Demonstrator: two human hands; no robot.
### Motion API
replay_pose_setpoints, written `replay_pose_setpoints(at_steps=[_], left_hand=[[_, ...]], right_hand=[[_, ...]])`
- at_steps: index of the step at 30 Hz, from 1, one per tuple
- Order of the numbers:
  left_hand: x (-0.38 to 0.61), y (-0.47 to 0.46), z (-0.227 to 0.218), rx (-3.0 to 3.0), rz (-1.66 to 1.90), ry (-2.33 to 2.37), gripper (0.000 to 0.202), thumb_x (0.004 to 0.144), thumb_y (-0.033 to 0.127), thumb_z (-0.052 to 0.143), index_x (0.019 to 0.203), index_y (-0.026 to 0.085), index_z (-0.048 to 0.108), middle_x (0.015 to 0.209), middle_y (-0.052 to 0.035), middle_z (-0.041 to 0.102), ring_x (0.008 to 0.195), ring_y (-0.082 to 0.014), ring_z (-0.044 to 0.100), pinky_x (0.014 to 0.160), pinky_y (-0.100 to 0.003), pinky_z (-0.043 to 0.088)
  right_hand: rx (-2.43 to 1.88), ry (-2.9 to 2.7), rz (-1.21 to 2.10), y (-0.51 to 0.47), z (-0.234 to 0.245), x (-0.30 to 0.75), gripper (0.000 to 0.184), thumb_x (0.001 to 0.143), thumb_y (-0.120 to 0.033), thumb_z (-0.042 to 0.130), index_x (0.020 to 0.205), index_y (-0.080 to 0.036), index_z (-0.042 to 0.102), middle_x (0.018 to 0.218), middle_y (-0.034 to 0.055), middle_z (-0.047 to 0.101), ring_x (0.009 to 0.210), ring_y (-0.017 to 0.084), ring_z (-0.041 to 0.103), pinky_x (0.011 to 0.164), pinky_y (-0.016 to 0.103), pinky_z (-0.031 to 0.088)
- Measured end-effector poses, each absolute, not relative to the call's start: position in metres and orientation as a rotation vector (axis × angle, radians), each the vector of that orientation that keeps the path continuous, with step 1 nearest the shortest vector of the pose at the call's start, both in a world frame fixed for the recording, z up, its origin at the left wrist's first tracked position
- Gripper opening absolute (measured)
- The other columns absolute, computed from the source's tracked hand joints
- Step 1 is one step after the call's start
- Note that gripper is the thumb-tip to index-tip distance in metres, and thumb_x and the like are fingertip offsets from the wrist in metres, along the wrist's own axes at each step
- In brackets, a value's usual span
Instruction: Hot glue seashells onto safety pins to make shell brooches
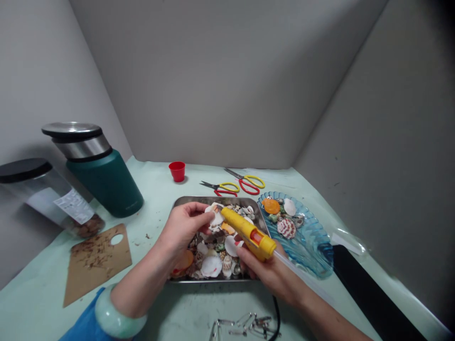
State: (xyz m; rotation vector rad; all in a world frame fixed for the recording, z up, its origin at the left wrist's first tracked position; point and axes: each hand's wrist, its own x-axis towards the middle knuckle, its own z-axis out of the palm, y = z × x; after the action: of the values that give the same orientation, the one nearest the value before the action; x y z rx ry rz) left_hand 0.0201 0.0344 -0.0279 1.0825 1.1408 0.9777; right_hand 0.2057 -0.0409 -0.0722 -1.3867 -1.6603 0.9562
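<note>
While a white scallop shell is pinched in the closed fingers of the left hand above a metal tray of shells, a yellow glue gun is gripped by the curled fingers of the right hand, its nozzle touching the shell. A blue glass dish is set just beside the tray.

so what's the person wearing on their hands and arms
Both hands are bare, no gloves. The left hand has a thick, smooth, pale green bangle at the wrist, with a bright blue sleeve just behind it. The right hand and forearm show no sleeve, watch or bracelet.
</note>
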Motion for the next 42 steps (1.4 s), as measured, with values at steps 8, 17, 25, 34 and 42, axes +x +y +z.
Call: replay_pose_setpoints(at_steps=[8, 17, 25, 34, 42], left_hand=[[0.022, 0.034, -0.025, 1.095, 0.984, 1.148, 0.02, 0.061, 0.023, 0.074, 0.074, 0.012, 0.063, 0.064, 0.0012, 0.064, 0.044, -0.0063, 0.052, 0.048, -0.02, 0.042], [0.023, 0.033, -0.025, 1.095, 0.965, 1.162, 0.021, 0.061, 0.024, 0.075, 0.074, 0.012, 0.064, 0.064, 0.001, 0.064, 0.045, -0.0067, 0.051, 0.048, -0.021, 0.042], [0.023, 0.032, -0.025, 1.111, 0.961, 1.163, 0.022, 0.061, 0.025, 0.075, 0.075, 0.013, 0.064, 0.062, 0.0005, 0.063, 0.044, -0.0072, 0.051, 0.047, -0.021, 0.041], [0.022, 0.033, -0.026, 1.126, 0.946, 1.152, 0.023, 0.063, 0.026, 0.074, 0.078, 0.012, 0.063, 0.062, 0.0014, 0.062, 0.045, -0.0068, 0.051, 0.047, -0.02, 0.04], [0.023, 0.033, -0.027, 1.11, 0.957, 1.162, 0.023, 0.06, 0.025, 0.075, 0.076, 0.013, 0.064, 0.065, 0.0002, 0.064, 0.043, -0.0071, 0.051, 0.047, -0.022, 0.041]], right_hand=[[-1.376, -1.705, 0.854, -0.04, -0.076, 0.205, 0.023, 0.086, -0.041, 0.052, 0.085, -0.018, 0.054, 0.069, 0.0016, 0.057, 0.061, 0.014, 0.052, 0.055, 0.025, 0.041], [-1.37, -1.716, 0.871, -0.04, -0.071, 0.205, 0.023, 0.087, -0.04, 0.052, 0.083, -0.018, 0.055, 0.066, 0.0007, 0.055, 0.061, 0.014, 0.052, 0.056, 0.025, 0.041], [-1.363, -1.658, 0.893, -0.041, -0.068, 0.204, 0.021, 0.085, -0.04, 0.055, 0.08, -0.02, 0.056, 0.062, -0.0001, 0.054, 0.058, 0.015, 0.052, 0.051, 0.025, 0.039], [-1.379, -1.655, 0.949, -0.041, -0.07, 0.203, 0.023, 0.085, -0.041, 0.055, 0.089, -0.019, 0.054, 0.063, -0.0021, 0.052, 0.053, 0.012, 0.047, 0.052, 0.024, 0.039], [-1.397, -1.659, 0.923, -0.042, -0.064, 0.203, 0.022, 0.086, -0.041, 0.052, 0.087, -0.019, 0.054, 0.061, -0.0016, 0.053, 0.052, 0.012, 0.047, 0.051, 0.025, 0.038]])
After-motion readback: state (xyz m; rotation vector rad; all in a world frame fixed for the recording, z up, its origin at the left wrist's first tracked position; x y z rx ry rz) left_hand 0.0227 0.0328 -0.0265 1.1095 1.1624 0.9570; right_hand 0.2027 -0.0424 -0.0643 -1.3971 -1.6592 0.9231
